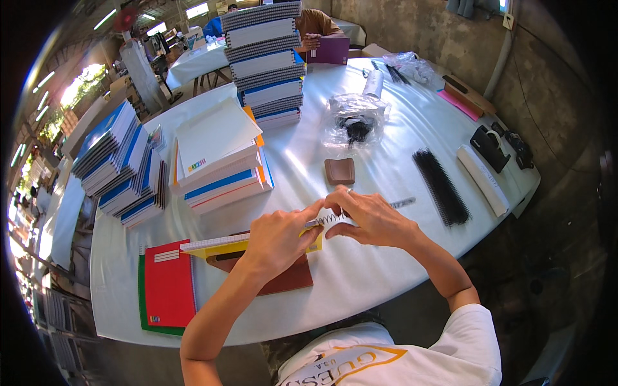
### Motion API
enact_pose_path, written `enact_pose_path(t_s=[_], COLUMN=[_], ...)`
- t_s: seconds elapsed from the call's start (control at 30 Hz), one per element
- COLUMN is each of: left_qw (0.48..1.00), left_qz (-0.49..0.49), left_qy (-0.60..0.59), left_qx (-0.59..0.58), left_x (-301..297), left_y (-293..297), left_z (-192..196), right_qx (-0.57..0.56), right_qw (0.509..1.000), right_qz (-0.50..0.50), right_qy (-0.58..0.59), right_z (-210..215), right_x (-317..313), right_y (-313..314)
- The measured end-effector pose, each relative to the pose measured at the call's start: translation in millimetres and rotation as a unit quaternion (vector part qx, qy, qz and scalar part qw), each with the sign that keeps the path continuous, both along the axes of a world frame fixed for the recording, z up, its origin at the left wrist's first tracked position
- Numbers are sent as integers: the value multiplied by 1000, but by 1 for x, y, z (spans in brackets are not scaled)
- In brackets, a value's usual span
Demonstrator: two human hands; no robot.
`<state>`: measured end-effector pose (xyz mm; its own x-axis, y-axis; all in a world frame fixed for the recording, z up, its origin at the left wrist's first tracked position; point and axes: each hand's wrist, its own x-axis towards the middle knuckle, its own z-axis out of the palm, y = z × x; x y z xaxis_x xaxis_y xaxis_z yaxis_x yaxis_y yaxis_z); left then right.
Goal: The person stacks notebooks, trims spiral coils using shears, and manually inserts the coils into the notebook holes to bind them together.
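My left hand [275,239] grips a yellow-covered notebook [226,249] near its right end, with the row of holes along its edge facing up. From that end sticks out a dark wire spiral coil [329,219]. The fingers of my right hand [376,222] are closed around the free end of this coil. How far the coil runs into the holes is hidden by my left hand. Beneath the notebook lies a reddish-brown board [290,278]. A red notebook [172,273] rests on a green one, to the left.
A tall stack of spiral notebooks [267,71] stands at the back. Piles of blue-and-white notebooks [122,170] and loose-leaf blocks [219,138] are at left. Right of centre are a brown block [339,172], a plastic bag [355,122] and black coils [441,186]. Another person holds a purple notebook [329,50].
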<state>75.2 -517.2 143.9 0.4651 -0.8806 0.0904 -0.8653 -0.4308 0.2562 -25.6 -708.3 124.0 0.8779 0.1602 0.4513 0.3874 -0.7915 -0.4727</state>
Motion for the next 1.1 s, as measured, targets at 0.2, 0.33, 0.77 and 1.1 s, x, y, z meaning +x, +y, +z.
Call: enact_pose_path(t_s=[0.2,0.33,0.77,1.1], left_qw=[997,1000,995,971], left_qz=[-36,-7,-90,-82], left_qy=[-32,26,-23,-205], left_qx=[-64,5,-43,-90], left_x=[3,-5,-8,-16], left_y=[0,-1,14,9], left_z=[-8,7,-10,-18], right_qx=[-126,-61,41,-134], right_qw=[992,998,945,956], right_qz=[5,-16,178,-31], right_qy=[24,20,271,258], right_z=[5,8,3,-139], right_x=[-3,-6,19,145], right_y=[-1,8,-21,-195])
